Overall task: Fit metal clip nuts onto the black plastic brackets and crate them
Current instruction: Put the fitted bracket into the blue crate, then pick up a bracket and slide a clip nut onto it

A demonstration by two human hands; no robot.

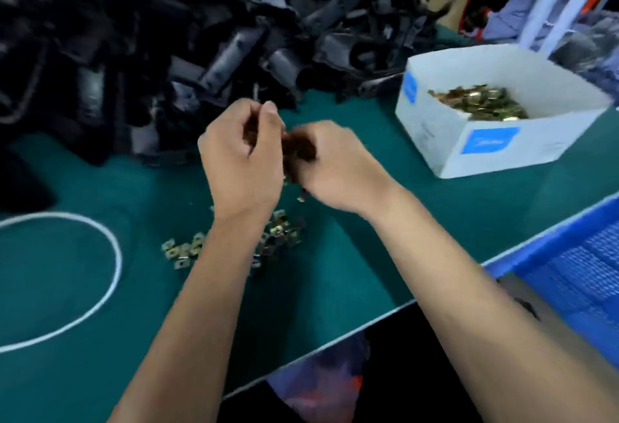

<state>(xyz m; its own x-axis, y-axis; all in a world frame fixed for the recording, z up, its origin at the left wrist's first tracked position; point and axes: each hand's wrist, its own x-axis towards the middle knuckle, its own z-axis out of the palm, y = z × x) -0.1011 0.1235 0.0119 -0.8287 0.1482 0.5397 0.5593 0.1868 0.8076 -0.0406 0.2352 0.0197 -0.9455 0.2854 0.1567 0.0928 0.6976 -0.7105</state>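
Observation:
My two hands meet above the green table [368, 255]. My right hand [335, 171] curls round a blurred brownish clump of metal clip nuts [298, 149]. My left hand [241, 157] has its fingers curled, with thumb and fingertips pinched at the clump's edge; what it pinches is blurred. A loose clip nut [302, 197] shows just under the hands. More clip nuts [281, 233] lie scattered on the table beneath my forearms. A big heap of black plastic brackets [234, 37] fills the back left. The blue crate [576, 255] stands at the right edge.
A white cardboard box [485, 151] holding several brass-coloured clip nuts [482, 102] sits at the right, behind the crate. A white ring [115, 255] lies on the table at the left. The table's front edge runs diagonally below my arms.

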